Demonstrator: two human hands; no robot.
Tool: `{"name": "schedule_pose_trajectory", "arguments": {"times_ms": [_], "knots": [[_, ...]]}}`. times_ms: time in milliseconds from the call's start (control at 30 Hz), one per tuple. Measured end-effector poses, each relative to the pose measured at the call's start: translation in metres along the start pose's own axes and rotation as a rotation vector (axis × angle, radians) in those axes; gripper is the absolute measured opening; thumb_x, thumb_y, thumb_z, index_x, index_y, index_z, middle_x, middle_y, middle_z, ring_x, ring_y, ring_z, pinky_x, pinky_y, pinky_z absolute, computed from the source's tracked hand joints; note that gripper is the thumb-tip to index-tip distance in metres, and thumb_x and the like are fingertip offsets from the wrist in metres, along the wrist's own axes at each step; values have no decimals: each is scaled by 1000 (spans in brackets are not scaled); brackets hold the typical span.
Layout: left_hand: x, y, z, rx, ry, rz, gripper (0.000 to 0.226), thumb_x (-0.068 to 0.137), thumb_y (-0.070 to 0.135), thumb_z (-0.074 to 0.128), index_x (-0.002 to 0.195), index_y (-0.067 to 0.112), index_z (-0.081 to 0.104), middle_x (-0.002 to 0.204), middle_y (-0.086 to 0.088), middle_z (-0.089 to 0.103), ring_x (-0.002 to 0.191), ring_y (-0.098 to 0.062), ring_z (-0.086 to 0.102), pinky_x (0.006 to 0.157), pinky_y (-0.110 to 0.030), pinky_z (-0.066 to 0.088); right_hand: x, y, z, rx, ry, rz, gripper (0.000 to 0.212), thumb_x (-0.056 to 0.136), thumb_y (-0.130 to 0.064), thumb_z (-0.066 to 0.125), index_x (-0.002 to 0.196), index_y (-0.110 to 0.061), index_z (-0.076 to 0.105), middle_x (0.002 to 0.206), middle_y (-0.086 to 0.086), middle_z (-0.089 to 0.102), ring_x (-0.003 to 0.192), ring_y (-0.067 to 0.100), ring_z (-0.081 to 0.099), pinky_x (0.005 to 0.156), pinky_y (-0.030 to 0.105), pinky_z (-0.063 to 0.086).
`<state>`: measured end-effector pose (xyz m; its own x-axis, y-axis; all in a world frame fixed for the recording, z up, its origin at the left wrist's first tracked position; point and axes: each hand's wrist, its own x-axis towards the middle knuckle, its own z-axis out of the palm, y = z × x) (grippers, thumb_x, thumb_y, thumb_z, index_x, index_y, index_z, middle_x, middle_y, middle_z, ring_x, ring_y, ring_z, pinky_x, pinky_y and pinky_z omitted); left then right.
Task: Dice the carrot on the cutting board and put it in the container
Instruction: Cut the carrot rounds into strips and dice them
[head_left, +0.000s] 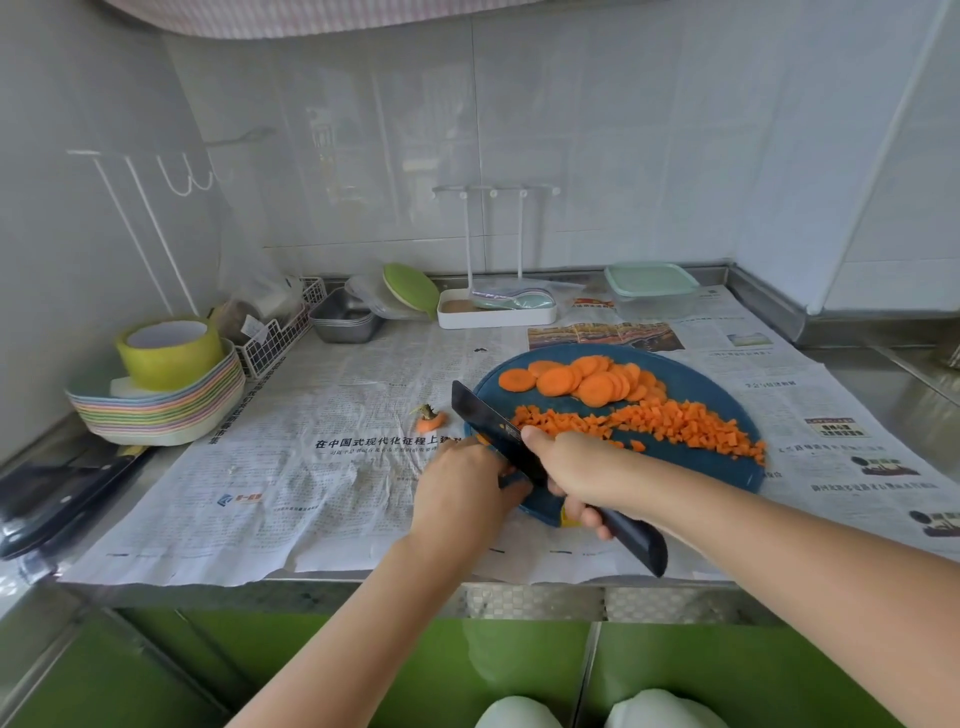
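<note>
On the cutting board (693, 387), right hand (576, 467) grips the knife (480, 415); left hand (462, 488) holds a carrot piece (483, 439) beside it.

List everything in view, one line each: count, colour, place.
Round blue cutting board: one, blue, on newspaper, centre-right.
Round orange carrot slices: overlapping pile, orange, board's far side.
Diced orange carrot cubes: heap, orange, board's middle.
Carrot top stub: one, orange-green, newspaper left of board.
Clear lidded plastic container: one, pale-green lid, back right.
Stacked pastel plates: one stack, multicolour, left.
Printed newspaper: several sheets, white, covering counter.
Dark-bladed kitchen knife: one, black, over board's left.
Left grip: beside blade; hold hidden.
Right grip: holds knife handle.
</note>
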<state>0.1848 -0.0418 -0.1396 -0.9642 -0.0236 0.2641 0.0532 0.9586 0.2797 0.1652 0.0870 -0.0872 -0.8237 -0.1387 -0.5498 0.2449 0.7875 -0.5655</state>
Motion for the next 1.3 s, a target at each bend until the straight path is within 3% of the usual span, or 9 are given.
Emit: {"name": "schedule_pose_trajectory", "arguments": {"times_ms": [267, 333, 433, 567, 833, 1000, 1067, 1200, 1300], "knots": [[16, 0, 5, -67, 42, -25, 24, 92, 28, 56, 88, 13, 75, 86, -7, 66, 84, -23, 59, 70, -34, 46, -2, 31, -54, 216, -209, -55, 60, 95, -69, 33, 70, -16, 44, 48, -3, 37, 36, 12, 33, 38, 20, 33], [21, 2, 1, -114, 146, -32, 23, 92, 22, 57, 85, 8, 74, 83, -8, 68, 77, -25, 62, 68, -35, 50, -3, 32, -68, 230, -235, -70, 60, 95, -68, 32, 68, -16, 43, 49, -2, 36, 36, 12, 32, 37, 20, 32], [32, 12, -4, -232, 322, 71, 16, 90, 11, 61, 101, 10, 72, 101, -2, 65, 75, -20, 64, 68, -26, 48, -5, 31, -86, 236, -249, -79, 61, 96, -67, 29, 65, -17, 42, 49, -2, 35, 36, 11, 30, 38, 19, 30], [47, 30, -4, -312, 384, 236, 22, 86, 5, 64, 107, 11, 66, 108, 3, 62, 82, -3, 54, 73, -7, 38, -4, 30, -107, 365, -333, -132, 62, 98, -64, 26, 61, -17, 40, 46, -4, 30, 33, 9, 26, 35, 18, 27], [65, 28, 8, -197, 294, 202, 8, 84, 14, 70, 91, 13, 74, 86, 3, 72, 74, -11, 66, 66, -22, 51, 11, 47, -156, 358, -222, -149, 61, 98, -64, 28, 62, -16, 40, 46, -3, 30, 32, 10, 27, 34, 18, 27], [97, 31, -8, -255, 155, -2, 12, 84, 30, 70, 83, 21, 63, 79, 12, 62, 73, 2, 55, 64, -13, 45, 31, 64, -190, 206, -83, -170, 60, 95, -68, 30, 69, -15, 40, 48, -2, 33, 35, 12, 28, 36, 19, 29], [113, 35, -9, -217, 53, -22, 19, 85, 34, 69, 97, 21, 61, 95, 6, 62, 84, -5, 57, 66, -15, 44, 41, 69, -202, 200, -42, -185, 60, 94, -69, 31, 70, -15, 40, 48, -1, 35, 35, 13, 29, 37, 20, 30], [143, 47, -10, -43, -347, 17, 73, 76, 42, 75, 139, 30, 39, 134, -2, 42, 119, -21, 47, 93, -30, 41, 63, 78, -215, 187, 32, -204, 60, 95, -68, 31, 68, -15, 40, 45, -1, 37, 33, 13, 32, 37, 19, 31], [162, 49, -10, 86, -531, 48, 91, 71, 37, 80, 145, 36, 27, 140, -2, 36, 126, -24, 41, 101, -34, 37, 81, 85, -214, 153, 38, -204, 61, 96, -68, 30, 66, -15, 40, 43, -2, 39, 33, 13, 34, 38, 20, 32]]}}
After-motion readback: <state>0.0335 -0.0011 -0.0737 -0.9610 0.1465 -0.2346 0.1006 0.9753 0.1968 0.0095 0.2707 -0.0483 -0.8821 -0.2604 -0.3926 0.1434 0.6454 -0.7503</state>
